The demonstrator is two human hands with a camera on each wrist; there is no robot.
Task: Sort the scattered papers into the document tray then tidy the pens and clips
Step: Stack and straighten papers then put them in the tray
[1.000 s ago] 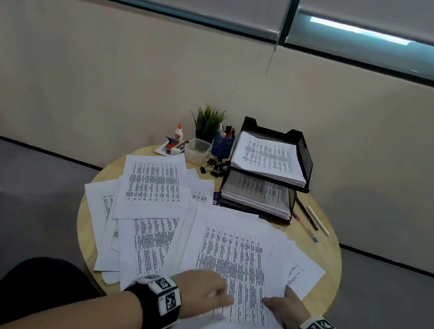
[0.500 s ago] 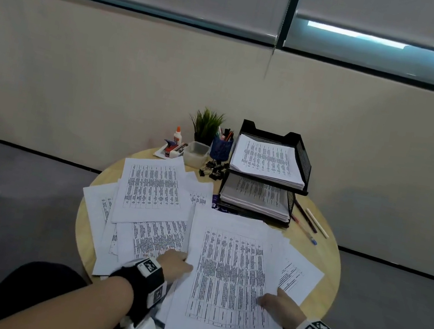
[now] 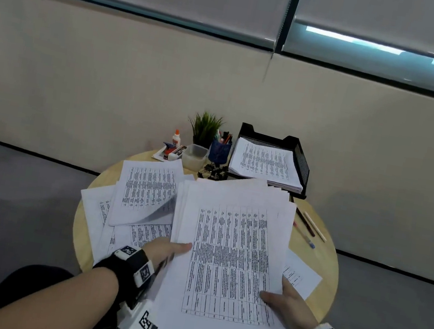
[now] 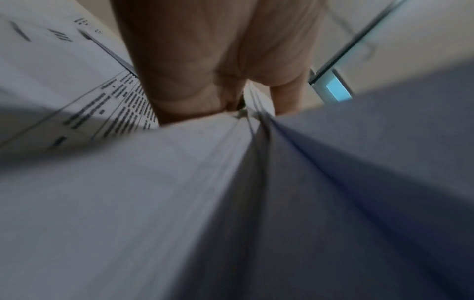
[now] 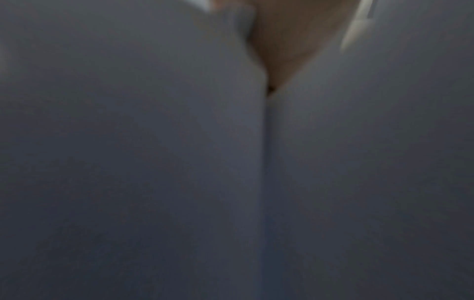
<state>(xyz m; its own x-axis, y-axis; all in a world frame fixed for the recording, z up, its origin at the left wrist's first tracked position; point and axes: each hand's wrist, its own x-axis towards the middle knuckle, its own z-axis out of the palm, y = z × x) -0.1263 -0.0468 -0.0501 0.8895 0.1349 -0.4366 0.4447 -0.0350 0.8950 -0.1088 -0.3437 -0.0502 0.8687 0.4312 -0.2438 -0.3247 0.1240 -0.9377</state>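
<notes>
A stack of printed papers [image 3: 228,258] is lifted off the round wooden table [image 3: 328,266] and tilted toward me. My left hand [image 3: 167,250] grips its left edge, thumb on top; the left wrist view shows the sheets [image 4: 179,182] pinched in that hand [image 4: 218,60]. My right hand [image 3: 284,305] grips the lower right edge, and its wrist view is filled by blurred paper [image 5: 153,162]. More loose sheets [image 3: 148,190] lie on the table's left half. The black mesh document tray [image 3: 301,161] stands at the back with papers in its top tier; its lower tier is hidden.
Several pens [image 3: 310,228] lie right of the tray. Black binder clips [image 3: 213,171] are heaped before a blue pen cup [image 3: 219,150]. A clear box [image 3: 194,156], a small plant [image 3: 204,128], a glue bottle [image 3: 176,138] and a stapler [image 3: 170,152] stand at the back left.
Both hands have gathered the near sheets into one stack and raised it off the table toward the tray. The left hand moved from lying on the papers to gripping the stack's left edge.
</notes>
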